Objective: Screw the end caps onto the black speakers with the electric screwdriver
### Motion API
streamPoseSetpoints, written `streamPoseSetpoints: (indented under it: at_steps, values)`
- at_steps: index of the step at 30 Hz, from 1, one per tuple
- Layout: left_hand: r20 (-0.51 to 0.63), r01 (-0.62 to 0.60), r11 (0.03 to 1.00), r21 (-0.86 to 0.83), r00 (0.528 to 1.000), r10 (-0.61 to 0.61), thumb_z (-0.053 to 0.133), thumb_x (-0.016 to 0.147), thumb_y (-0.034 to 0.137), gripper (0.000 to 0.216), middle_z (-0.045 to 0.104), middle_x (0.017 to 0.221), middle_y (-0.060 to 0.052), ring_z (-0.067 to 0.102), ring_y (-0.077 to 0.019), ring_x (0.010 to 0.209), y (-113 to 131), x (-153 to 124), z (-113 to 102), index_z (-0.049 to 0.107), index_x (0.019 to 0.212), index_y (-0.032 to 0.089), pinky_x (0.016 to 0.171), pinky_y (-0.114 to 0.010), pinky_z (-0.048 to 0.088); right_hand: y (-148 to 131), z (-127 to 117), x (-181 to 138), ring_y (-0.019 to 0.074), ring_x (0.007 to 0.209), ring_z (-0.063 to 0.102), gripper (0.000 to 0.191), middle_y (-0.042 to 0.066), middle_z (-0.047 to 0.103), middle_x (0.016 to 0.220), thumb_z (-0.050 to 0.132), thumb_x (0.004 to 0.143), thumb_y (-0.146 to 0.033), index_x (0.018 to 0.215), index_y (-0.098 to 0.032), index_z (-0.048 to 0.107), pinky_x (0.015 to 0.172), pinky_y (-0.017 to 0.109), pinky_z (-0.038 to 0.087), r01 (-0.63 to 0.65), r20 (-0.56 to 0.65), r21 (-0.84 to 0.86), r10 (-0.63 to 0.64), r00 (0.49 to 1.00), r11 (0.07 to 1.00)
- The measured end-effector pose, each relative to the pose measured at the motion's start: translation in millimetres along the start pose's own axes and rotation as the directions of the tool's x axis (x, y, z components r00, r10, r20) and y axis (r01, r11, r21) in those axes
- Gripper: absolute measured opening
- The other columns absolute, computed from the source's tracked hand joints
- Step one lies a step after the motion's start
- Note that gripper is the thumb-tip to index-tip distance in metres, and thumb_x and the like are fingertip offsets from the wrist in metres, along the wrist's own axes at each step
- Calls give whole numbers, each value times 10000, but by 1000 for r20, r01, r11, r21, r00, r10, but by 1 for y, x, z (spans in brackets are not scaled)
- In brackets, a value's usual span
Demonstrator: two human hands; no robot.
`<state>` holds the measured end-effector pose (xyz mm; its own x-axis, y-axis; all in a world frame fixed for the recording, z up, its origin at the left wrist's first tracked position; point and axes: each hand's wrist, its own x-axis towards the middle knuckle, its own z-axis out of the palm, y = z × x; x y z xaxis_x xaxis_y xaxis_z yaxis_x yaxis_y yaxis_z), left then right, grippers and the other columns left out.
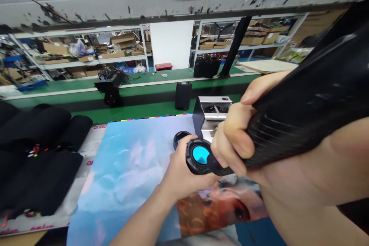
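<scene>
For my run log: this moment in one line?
left hand: holds round black part, cyan centre | right hand: grips black tool, tip at part | under: printed poster | behind: silver box

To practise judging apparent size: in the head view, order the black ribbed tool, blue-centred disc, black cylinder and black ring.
1. black ribbed tool, nearest the camera, so inflated.
2. blue-centred disc.
3. black cylinder and black ring: alike; ring partly hidden, cylinder farther, so unranked.

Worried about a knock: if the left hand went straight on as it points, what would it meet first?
Probably the silver metal box just beyond the cyan-centred round part that the left hand holds, though depth is unclear.
</scene>
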<state>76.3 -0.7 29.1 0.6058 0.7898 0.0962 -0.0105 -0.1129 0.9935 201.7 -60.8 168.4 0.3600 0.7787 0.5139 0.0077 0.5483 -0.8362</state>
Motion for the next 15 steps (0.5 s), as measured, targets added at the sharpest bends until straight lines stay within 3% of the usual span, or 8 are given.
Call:
streamPoseSetpoints:
  at_steps: [3, 6, 15]
  values:
    - [-9, -18, 999, 45, 1000, 19, 976, 620, 370, 832, 798, 1172, -70, 749, -294, 986, -4, 0, -1, 605, 1348, 217, 965, -473, 630, 7, 10, 1, 179, 266, 464, 661, -35, 610, 512, 868, 807, -862, 886, -254, 620, 257, 283, 407, -75, 120, 181, 54, 991, 981]
    - [-2, -25, 997, 79, 1000, 25, 1017, 629, 356, 857, 818, 1174, -72, 780, -316, 998, -9, 1, -2, 615, 1375, 230, 1018, -511, 638, 11, 15, 1, 190, 289, 483, 668, -14, 587, 483, 880, 797, -857, 862, -242, 631, 301, 308, 423, -110, 204, 151, 78, 976, 982]
    - [10, -21, 997, 74, 1000, 21, 1044, 615, 271, 922, 829, 1200, -60, 799, -334, 1063, -16, 1, -2, 611, 1429, 257, 972, -453, 645, 15, 19, -1, 134, 326, 422, 707, -31, 539, 471, 1000, 615, -839, 736, -235, 655, 344, 293, 376, -85, 160, 104, 68, 985, 991]
